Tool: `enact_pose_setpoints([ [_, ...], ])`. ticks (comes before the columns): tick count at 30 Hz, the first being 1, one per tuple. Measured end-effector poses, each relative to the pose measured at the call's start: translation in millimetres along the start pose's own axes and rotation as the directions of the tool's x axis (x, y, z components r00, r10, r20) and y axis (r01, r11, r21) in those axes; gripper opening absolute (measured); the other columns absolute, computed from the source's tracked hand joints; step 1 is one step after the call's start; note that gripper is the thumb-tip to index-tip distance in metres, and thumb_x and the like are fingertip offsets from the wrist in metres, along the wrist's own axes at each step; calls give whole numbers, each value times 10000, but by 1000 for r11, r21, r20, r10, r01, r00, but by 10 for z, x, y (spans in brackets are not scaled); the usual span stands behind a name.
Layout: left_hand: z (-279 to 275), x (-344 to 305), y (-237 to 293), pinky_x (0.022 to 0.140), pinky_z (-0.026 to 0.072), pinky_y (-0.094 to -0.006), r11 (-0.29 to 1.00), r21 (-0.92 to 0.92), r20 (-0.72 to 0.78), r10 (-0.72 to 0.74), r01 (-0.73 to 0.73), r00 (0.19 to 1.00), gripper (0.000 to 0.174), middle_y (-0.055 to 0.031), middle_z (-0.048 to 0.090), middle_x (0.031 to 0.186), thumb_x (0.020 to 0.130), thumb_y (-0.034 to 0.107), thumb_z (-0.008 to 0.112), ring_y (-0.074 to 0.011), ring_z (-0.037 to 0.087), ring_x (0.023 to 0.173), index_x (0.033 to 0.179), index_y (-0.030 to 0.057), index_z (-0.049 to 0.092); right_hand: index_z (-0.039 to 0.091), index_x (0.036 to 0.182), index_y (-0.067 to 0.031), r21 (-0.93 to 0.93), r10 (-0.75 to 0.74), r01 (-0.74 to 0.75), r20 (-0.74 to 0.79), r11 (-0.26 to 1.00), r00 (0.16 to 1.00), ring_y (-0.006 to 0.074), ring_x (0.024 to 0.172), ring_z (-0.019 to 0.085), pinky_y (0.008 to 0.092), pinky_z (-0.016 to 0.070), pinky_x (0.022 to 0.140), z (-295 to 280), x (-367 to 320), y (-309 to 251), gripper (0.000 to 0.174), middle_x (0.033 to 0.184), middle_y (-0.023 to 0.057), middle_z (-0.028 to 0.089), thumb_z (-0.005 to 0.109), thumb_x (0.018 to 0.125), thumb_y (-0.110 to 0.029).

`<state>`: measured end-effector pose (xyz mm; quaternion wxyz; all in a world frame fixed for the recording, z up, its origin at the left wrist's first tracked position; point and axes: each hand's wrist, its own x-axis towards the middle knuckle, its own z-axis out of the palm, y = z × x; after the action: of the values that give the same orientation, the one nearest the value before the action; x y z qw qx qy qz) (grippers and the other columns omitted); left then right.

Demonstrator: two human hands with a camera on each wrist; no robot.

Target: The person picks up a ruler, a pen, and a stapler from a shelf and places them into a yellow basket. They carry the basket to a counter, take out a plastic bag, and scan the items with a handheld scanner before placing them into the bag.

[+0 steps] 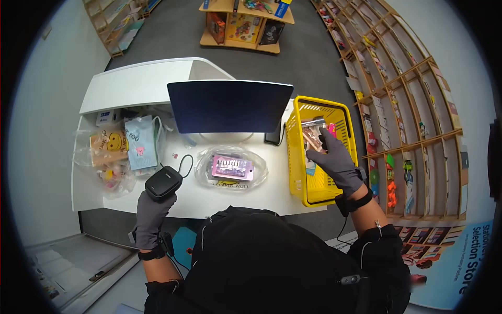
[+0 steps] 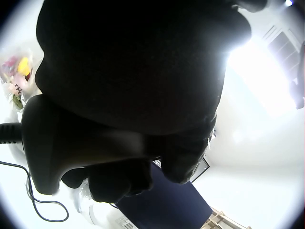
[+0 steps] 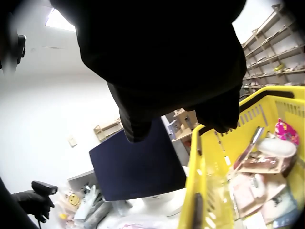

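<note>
Black cloth of the person's top [image 1: 272,261] fills six o'clock. At eight, the grey-gloved left hand [image 1: 152,217] grips a black plastic handheld scanner [image 1: 163,183]. At two, the grey-gloved right hand [image 1: 339,163] hovers over a yellow plastic basket [image 1: 296,180] of small packaged goods [image 3: 262,164], thumb and fingers spread apart. Near the centre, a purple flat packet [image 1: 232,167] lies on or in a clear plastic bag [image 1: 257,177], I cannot tell which, on the white worktop [image 1: 280,191], with a dark monitor [image 1: 230,107] toward twelve.

I can read "Selection Store" on the poster [image 1: 444,269] well right of the monitor [image 1: 230,107] and "YOU" on the blue bag [image 1: 141,145] left of it; the clear bag's [image 1: 256,178] upside-down print is unclear.
</note>
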<state>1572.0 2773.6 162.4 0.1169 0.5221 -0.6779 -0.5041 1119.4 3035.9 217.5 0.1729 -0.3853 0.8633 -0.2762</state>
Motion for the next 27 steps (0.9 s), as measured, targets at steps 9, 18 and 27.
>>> enact_pose_setpoints([
  [9, -17, -108, 81, 567, 488, -306, 1000, 17, -33, -23, 24, 999, 235, -14, 699, 709, 852, 247, 832, -95, 618, 597, 940, 36, 774, 526, 1553, 32, -365, 238, -223, -4, 904, 971, 398, 1186, 730, 447, 579, 993, 120, 604, 1336, 935, 1272, 281, 735, 871, 799, -400],
  [18, -283, -456, 54, 659, 551, -357, 998, 37, -192, -51, 59, 980, 288, -63, 746, 772, 850, 261, 835, -148, 701, 694, 1002, 21, 789, 546, 1528, -25, -379, 440, -429, -63, 820, 896, 437, 1137, 747, 500, 608, 918, 738, 1234, 2075, 927, 1235, 316, 745, 918, 772, -411],
  [27, -119, -507, 151, 801, 595, -409, 994, 91, -128, -41, 53, 991, 362, -151, 803, 904, 840, 324, 842, -301, 797, 890, 1068, 46, 800, 828, 992, 7, -505, 572, -548, -125, 667, 811, 374, 955, 815, 474, 641, 755, 573, 984, 2599, 401, 1029, 217, 822, 918, 746, -297],
])
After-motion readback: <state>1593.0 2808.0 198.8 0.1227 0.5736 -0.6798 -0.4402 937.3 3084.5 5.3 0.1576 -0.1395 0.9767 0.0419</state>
